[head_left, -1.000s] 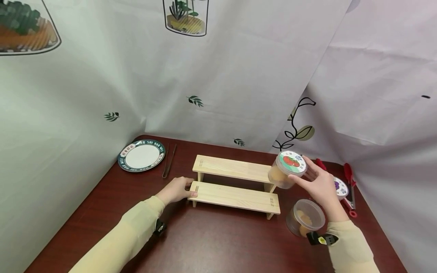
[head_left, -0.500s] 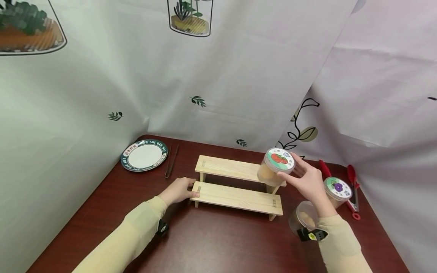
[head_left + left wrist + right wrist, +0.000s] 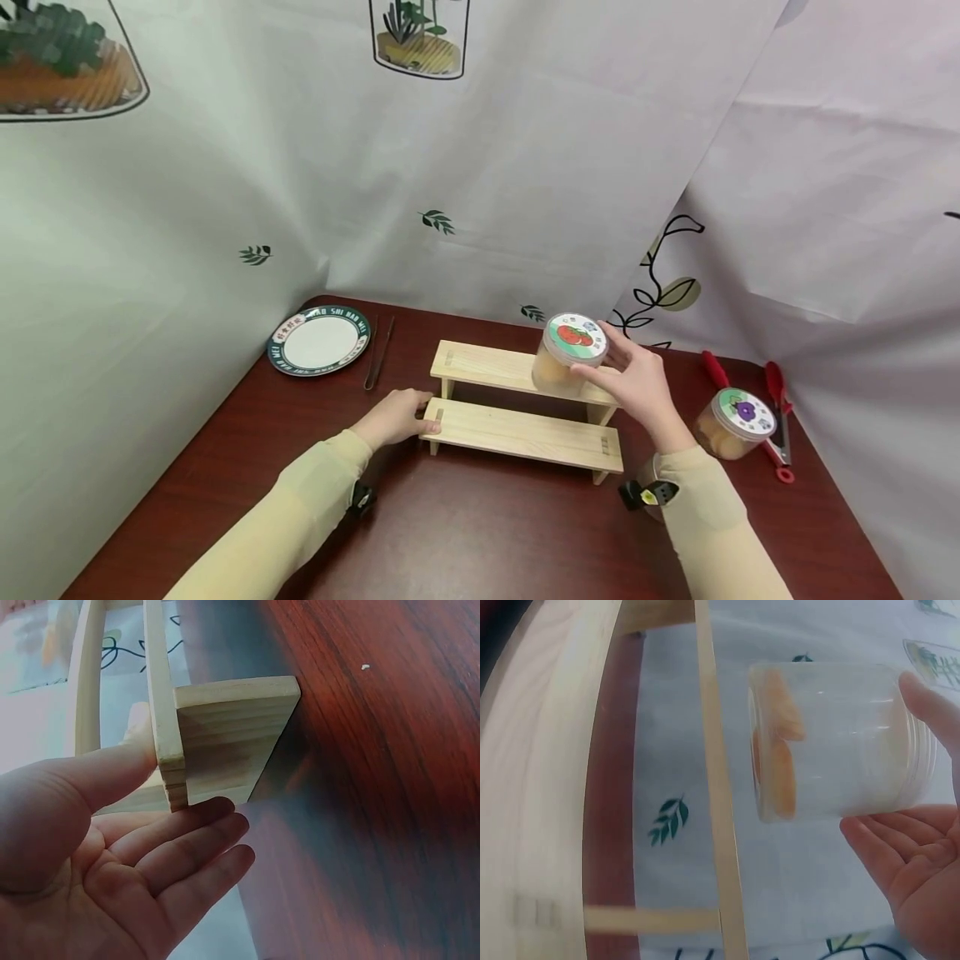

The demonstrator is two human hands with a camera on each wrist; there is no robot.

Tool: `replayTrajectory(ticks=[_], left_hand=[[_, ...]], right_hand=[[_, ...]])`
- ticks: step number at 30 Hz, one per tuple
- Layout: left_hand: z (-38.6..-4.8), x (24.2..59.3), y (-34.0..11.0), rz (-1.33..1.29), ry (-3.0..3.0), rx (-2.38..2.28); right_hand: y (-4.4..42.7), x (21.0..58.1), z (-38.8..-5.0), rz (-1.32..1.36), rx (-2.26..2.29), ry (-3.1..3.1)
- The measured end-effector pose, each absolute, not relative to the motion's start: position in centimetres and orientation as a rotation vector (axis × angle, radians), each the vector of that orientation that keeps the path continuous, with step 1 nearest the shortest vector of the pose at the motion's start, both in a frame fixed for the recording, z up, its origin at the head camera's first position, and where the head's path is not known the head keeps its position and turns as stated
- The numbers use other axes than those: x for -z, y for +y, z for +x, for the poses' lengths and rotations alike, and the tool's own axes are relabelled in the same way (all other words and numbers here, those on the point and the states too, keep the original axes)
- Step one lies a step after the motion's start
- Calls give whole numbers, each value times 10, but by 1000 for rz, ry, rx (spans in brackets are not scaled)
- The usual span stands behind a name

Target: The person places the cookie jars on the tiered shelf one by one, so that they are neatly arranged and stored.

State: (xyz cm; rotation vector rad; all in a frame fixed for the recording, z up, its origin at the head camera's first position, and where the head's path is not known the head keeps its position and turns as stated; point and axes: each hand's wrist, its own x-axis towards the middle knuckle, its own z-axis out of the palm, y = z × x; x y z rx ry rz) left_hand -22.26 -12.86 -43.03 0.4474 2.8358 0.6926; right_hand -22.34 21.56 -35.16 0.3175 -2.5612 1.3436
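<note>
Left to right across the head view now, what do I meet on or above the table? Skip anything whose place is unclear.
White plate with a dark patterned rim → thin dark tongs → tomato-lidded jar → jar with a purple picture on its lid.

held jar [image 3: 557,357]: lettering [image 3: 589,326] too small to read | near jar [image 3: 650,471]: mostly hidden behind right sleeve [image 3: 701,492]

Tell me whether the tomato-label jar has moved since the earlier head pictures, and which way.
Yes: in the head view, the tomato-label jar in the right hand has moved left relative to the upper wooden board, away from its right end.
</note>
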Motion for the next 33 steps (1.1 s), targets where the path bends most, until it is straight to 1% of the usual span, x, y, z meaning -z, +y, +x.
replayTrajectory(ticks=[9, 17, 24, 33], left_hand=[[-221, 430, -124, 467, 2858, -639], [-221, 429, -129, 467, 2871, -650], [-220, 426, -129, 470, 2852, -646], [-221, 429, -127, 462, 2857, -647]], right_hand=[[187, 357, -233, 355, -1447, -2558], [158, 357, -245, 431, -1599, -2505], [136, 359, -252, 484, -1621, -2508], [125, 359, -254, 503, -1573, -2535]])
